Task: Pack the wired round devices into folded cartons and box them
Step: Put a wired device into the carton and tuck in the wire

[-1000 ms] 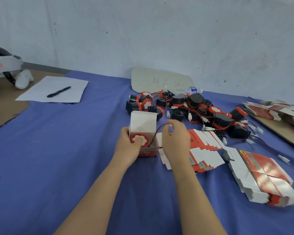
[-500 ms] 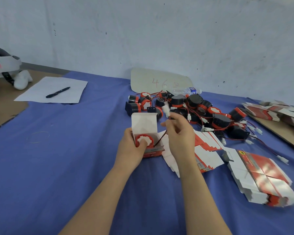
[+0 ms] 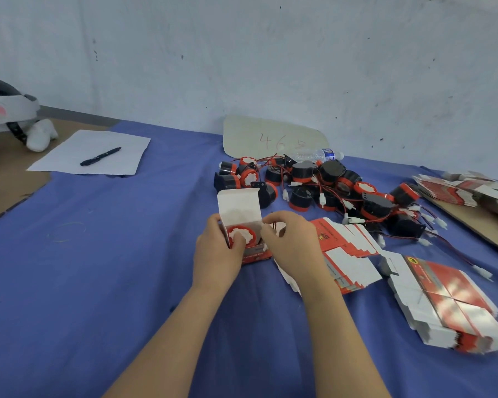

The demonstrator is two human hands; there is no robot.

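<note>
Round device (image 3: 240, 235) sits in our open carton (image 3: 238, 205) mid-surface. Our left grip (image 3: 217, 254) curls round the carton, thumb on the device, while our right grip (image 3: 293, 245) pinches its wire (image 3: 274, 225).

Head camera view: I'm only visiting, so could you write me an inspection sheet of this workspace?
Surface: blue cloth over a table, with brown board showing at both sides.
Job's things: open carton with a round device inside; pile of devices behind it; fanned flat cartons and a banded stack to the right.
Clutter: paper with a pen, water bottle, cardboard sign, white headset, rubber band.
Grippers: none, only bare hands. The left hand grips the carton, thumb on the device; the right hand pinches the device's wire at the carton's mouth.
Cables: red-black leads with white plugs trail from the pile.
Surroundings: scuffed pale wall.
</note>
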